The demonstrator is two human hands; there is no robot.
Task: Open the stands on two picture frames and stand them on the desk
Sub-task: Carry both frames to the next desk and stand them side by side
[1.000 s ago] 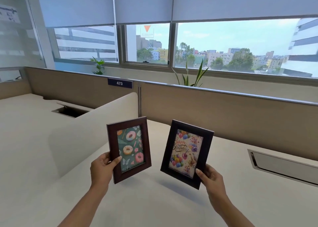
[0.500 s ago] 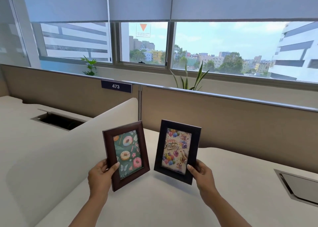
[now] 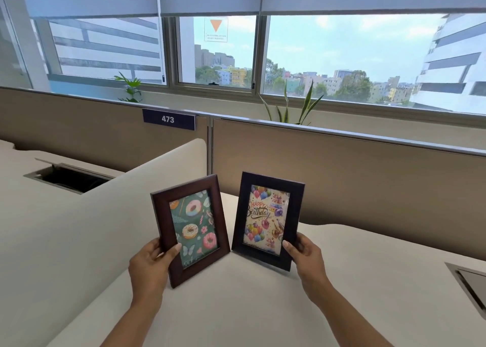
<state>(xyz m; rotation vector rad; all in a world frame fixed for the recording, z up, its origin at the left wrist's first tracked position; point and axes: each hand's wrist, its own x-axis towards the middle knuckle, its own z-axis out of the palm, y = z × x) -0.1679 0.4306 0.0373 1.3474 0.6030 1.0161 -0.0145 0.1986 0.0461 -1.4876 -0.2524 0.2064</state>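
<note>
Head view: left hand [image 3: 150, 264] grips the doughnut frame [image 3: 190, 230] by its lower left edge; right hand [image 3: 305, 254] grips the birthday frame [image 3: 268, 220] by its lower right edge. Both frames are held upright, lower corners nearly touching, above the worktop [image 3: 236, 307] towards its back edge. Backs hidden, so can't tell whether the stands are open (prob. not). Risks: one-edge grips may slip; frames could knock together; set down w/ stand shut, either would fall flat.
</note>
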